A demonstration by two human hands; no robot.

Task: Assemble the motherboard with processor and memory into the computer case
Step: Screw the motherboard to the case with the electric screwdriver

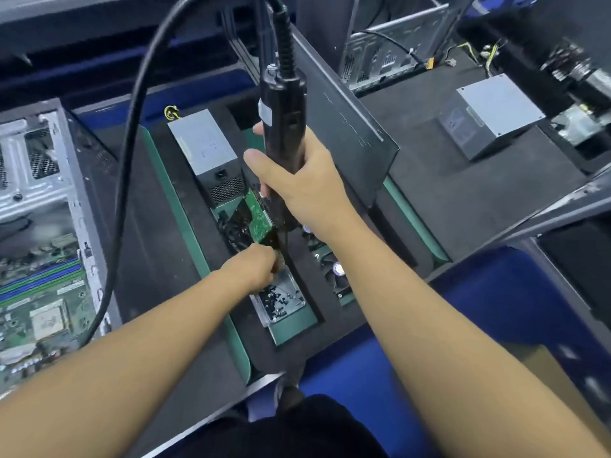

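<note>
Right hand (304, 183) wrapped round black screwdriver (284, 104), held upright, cable (132, 127) looping off its top. Left hand (254, 269) at far end of screw tray (291, 282), fingers curled down; can't tell if pinching anything. Case (82, 200) w/ motherboard (39, 285) inside sits at left on table (148, 242).

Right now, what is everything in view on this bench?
electric screwdriver: one, black, corded, centre
screw tray: one, clear, dark screws inside, lower centre
power supplies: two, grey, one beyond the tray, one far right
computer case: one, silver, left
motherboard: one, green, inside computer case
side panel: one, black, behind the screwdriver
small circuit board: one, green, centre
left hand: fingers curled at screw tray
right hand: grips electric screwdriver
</note>
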